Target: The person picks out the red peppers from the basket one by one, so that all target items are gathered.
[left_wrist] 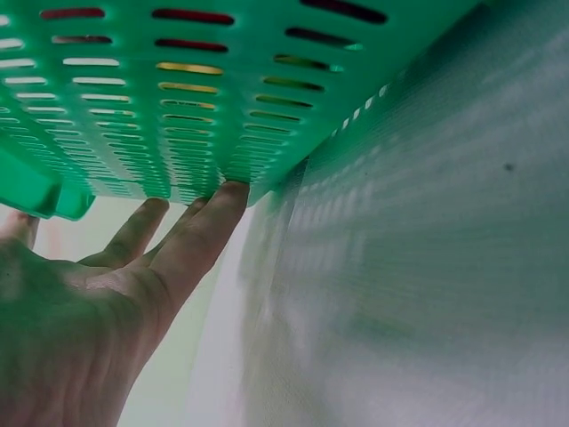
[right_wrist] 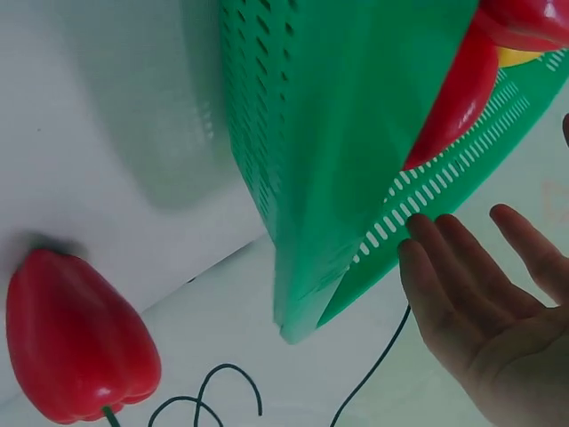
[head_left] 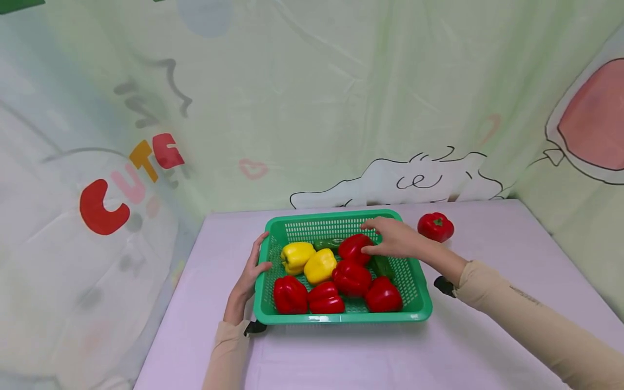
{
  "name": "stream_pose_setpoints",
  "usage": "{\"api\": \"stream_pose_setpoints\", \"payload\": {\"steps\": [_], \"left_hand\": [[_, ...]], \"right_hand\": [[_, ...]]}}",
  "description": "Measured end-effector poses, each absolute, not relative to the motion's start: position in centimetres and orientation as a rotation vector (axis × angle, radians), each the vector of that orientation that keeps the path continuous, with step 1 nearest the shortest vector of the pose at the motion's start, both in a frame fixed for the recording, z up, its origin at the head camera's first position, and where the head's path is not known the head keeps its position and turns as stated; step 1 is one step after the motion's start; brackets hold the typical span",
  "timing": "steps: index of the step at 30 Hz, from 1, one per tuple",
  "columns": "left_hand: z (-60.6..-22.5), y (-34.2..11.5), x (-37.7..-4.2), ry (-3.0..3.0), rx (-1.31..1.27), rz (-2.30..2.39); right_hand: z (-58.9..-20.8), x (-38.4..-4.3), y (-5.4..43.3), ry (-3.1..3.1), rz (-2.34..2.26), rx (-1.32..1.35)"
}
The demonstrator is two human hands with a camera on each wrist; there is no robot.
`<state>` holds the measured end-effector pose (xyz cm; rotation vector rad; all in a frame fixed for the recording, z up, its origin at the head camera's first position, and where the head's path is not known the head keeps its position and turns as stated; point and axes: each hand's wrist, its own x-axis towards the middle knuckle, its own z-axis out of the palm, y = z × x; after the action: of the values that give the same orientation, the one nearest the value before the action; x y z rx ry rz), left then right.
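Observation:
A green plastic basket (head_left: 341, 318) holds several red bell peppers (head_left: 290, 295), two yellow bell peppers (head_left: 320, 266) and green cucumbers (head_left: 382, 267), partly hidden. My left hand (head_left: 249, 275) touches the basket's left side, thumb over the rim. In the left wrist view its straight fingers (left_wrist: 191, 245) meet the slotted outer wall. Over the basket's right rear part is my right hand (head_left: 394, 238), fingers spread and holding nothing. Its thumb appears close to the rear red pepper (head_left: 355, 248); contact cannot be told. The right wrist view shows the relaxed fingers (right_wrist: 453, 267) beside the basket.
Another red bell pepper (head_left: 436, 226) lies on the table outside the basket, behind my right forearm. The pale cloth-covered table (head_left: 468, 336) reaches a printed curtain (head_left: 312, 108) at the back and sides.

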<state>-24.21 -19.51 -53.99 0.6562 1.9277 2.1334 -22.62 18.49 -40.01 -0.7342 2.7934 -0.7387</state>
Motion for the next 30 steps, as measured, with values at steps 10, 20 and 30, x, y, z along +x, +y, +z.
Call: {"api": "stream_pose_setpoints", "payload": {"steps": [10, 20, 30], "left_hand": [[-53.9, -19.6, -24.3, 1.92, 0.646, 2.136], [-54.0, -19.6, -24.2, 1.903, 0.659, 2.117], [-54.0, -19.7, -24.5, 1.906, 0.674, 2.119]], "right_hand": [[-40.5, -24.1, 15.7, 2.682, -0.522, -0.819], [-41.3, -24.7, 14.7, 2.586, -0.415, -0.874], [-41.8, -25.2, 14.7, 2.602, -0.149, -0.897]]}}
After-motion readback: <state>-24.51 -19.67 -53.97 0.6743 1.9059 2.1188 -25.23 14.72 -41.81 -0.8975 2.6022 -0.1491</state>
